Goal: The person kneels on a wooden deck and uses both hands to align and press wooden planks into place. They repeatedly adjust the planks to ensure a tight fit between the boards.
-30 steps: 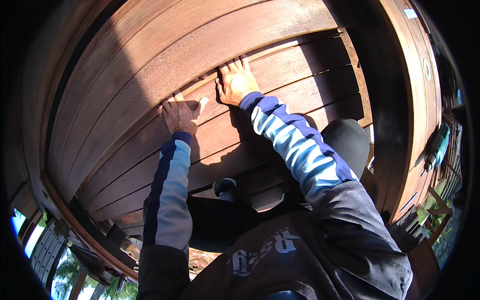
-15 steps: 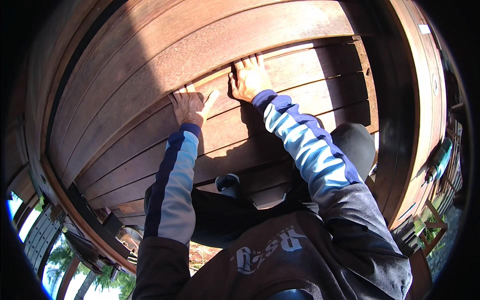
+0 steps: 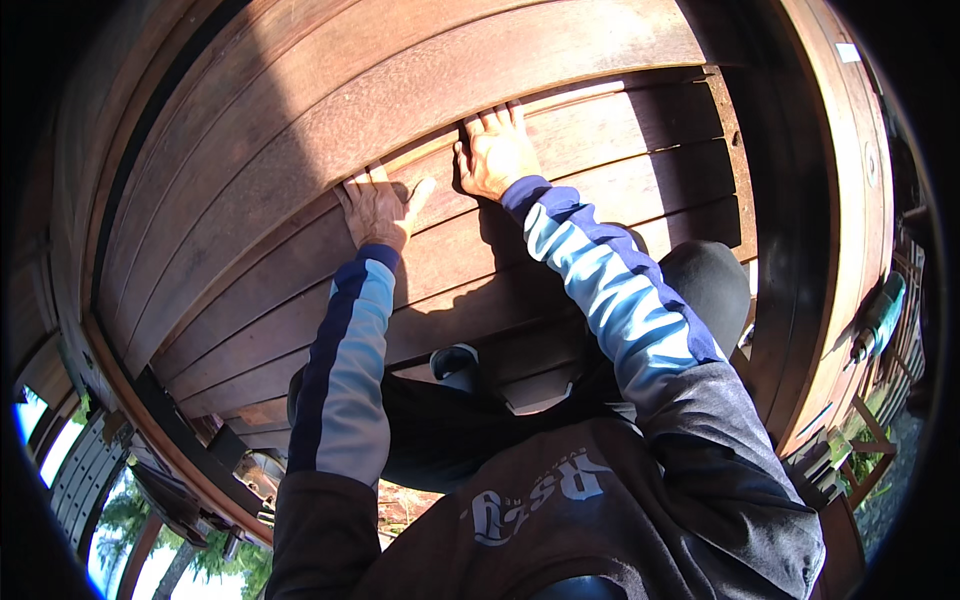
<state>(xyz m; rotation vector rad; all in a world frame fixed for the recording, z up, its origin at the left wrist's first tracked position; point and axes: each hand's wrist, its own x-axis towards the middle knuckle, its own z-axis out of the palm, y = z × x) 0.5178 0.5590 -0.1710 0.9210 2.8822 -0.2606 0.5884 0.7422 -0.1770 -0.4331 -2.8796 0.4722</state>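
My left hand (image 3: 380, 212) lies flat on brown wooden boards (image 3: 450, 262), fingers stretched forward and thumb spread out. To its right, my right hand (image 3: 495, 155) presses the same boards in bright sun, palm down. The fingertips of both hands reach the lower edge of a long wooden plank (image 3: 420, 105) that lies raised across the boards. Where that edge overhangs, the very tips are partly hidden. Neither hand holds anything.
A dark beam (image 3: 785, 250) with a pale wooden rail (image 3: 840, 220) runs along the right side. On that rail lies a teal power tool (image 3: 880, 315), probably a drill. My knee (image 3: 705, 295) rests at the boards' right end. A curved wooden edge (image 3: 180, 455) borders the left.
Almost nothing differs. Both hands stay against the plank's edge, and the right hand and plank sit very slightly higher in the picture.
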